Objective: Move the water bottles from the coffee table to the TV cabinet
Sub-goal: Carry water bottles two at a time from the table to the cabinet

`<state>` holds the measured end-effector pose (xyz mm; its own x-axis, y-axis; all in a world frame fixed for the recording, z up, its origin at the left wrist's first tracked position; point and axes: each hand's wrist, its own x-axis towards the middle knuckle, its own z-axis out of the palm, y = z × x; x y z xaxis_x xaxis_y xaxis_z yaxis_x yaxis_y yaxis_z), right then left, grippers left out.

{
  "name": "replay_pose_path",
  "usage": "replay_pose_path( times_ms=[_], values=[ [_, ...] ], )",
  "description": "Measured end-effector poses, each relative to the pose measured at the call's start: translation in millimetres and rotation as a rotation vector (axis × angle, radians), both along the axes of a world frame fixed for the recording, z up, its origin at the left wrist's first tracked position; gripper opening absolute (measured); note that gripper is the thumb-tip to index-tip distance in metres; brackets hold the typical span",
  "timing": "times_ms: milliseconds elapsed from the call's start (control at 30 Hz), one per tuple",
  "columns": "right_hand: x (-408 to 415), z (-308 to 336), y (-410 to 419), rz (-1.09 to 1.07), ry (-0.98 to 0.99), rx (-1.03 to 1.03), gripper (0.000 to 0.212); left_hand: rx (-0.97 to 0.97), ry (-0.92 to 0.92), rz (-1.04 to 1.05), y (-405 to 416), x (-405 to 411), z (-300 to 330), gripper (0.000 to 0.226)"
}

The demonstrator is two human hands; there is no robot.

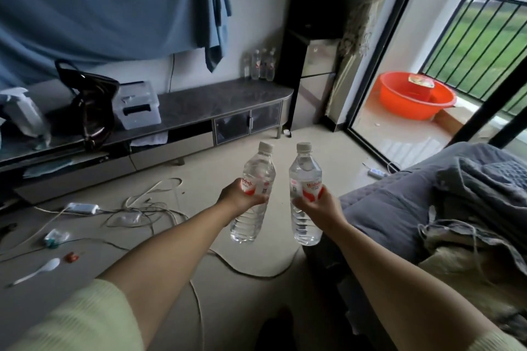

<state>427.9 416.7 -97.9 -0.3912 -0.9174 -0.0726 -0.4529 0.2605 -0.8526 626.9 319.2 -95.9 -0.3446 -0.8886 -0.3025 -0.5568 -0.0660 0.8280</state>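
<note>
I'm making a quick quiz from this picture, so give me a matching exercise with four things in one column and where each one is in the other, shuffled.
Things:
1. bottle in the left hand
2. orange basin
3. white spoon
4. clear storage box

Places:
A. on the TV cabinet
B. on the balcony floor
C. held in the air, over the floor
D. lying on the room floor

Pairs: 1-C, 2-B, 3-D, 4-A

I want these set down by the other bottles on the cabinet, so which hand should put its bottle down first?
Probably the left hand. Its bottle is on the side nearer the TV cabinet, whose bare top lies left of the standing bottles. The right hand is on the bed side.
</note>
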Motion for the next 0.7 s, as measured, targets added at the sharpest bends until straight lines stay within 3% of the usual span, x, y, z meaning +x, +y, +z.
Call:
replay_pose_path(
  times_ms=[267,400,700],
  values=[
    [-70.9,-6.3,-113.8,-0.013,0.037,0.086,0.040,-0.016,-0.002,0.058,-104.8,-70.4,8.4,0.035],
    [-101.4,-5.6,-162.6,-0.017,0.021,0.111,0.047,0.005,0.012,0.095,-151.1,-99.5,7.5,0.042],
    [-143.5,-15.3,-273.5,-0.060,0.006,0.142,0.043,0.048,-0.017,0.059,-262.9,-141.0,-8.3,0.041]
  ],
)
